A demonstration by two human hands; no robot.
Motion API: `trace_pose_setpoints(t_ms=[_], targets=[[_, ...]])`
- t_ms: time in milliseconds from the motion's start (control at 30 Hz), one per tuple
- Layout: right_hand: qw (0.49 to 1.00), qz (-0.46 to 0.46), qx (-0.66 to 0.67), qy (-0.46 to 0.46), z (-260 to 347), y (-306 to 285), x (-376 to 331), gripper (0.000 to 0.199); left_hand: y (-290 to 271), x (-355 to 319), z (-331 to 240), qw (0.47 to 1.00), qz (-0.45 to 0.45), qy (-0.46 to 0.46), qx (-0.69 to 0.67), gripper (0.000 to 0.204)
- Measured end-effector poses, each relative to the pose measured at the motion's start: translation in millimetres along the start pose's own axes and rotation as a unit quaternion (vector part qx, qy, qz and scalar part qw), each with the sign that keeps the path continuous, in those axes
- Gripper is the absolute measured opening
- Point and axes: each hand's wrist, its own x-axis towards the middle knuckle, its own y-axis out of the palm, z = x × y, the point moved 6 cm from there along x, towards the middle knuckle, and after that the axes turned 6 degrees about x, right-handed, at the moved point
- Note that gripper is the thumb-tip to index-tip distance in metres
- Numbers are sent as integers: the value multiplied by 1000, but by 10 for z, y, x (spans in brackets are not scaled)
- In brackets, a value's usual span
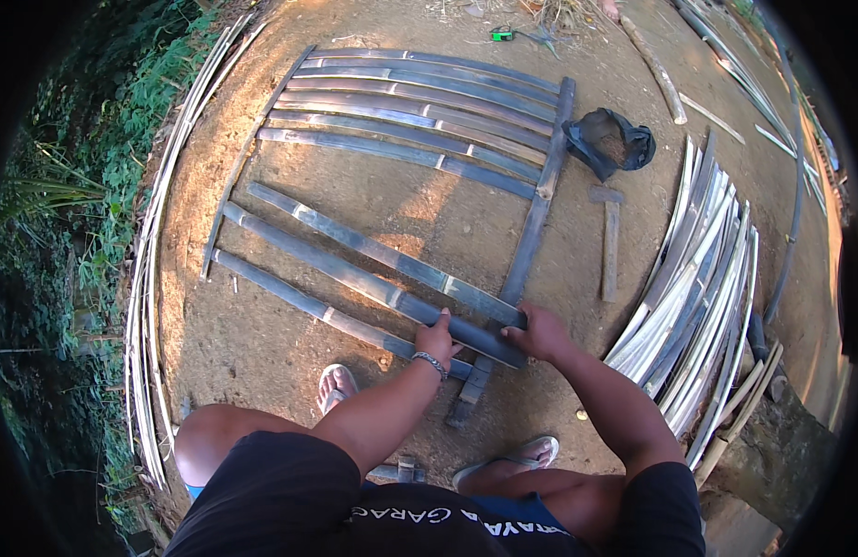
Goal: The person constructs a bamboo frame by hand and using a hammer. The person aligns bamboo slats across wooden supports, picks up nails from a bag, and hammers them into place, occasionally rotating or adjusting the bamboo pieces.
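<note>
one dark bamboo slat [354, 277]: left hand [436, 340] has fingers closed across it, right hand [544, 334] has fingers bent near its end, grip unclear; i'd square it to the rail [529, 241].

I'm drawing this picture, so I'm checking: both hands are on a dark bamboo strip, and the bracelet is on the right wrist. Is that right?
Not quite: the head view shows the bracelet on the left wrist. Both hands are on a dark bamboo strip.

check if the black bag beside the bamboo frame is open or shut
Open: the black bag has its mouth spread wide, with brown material showing inside.
</note>
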Motion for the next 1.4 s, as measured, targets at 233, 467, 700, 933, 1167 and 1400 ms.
trace_pose_setpoints(t_ms=[233,467,700,933,1167,1400], targets=[[996,-73,-51,-16,-20,-280,-28,42,-58,-120,-128,987,52,-52,145,67],[995,-81,-53,-24,-85,-294,24,42,-232,-50,-118,953,91,-48,284,78],[994,-81,-63,-34,-62,-265,94,44,-35,-285,-30,902,199,-55,379,75],[996,-83,-29,-32,129,-260,222,46,247,-333,-161,908,236,26,345,56],[992,-114,-23,-56,398,-344,672,44,239,-203,-843,886,141,264,354,39],[985,-127,-71,-96,939,-461,1197,44,202,-181,-1692,809,37,394,436,38]])
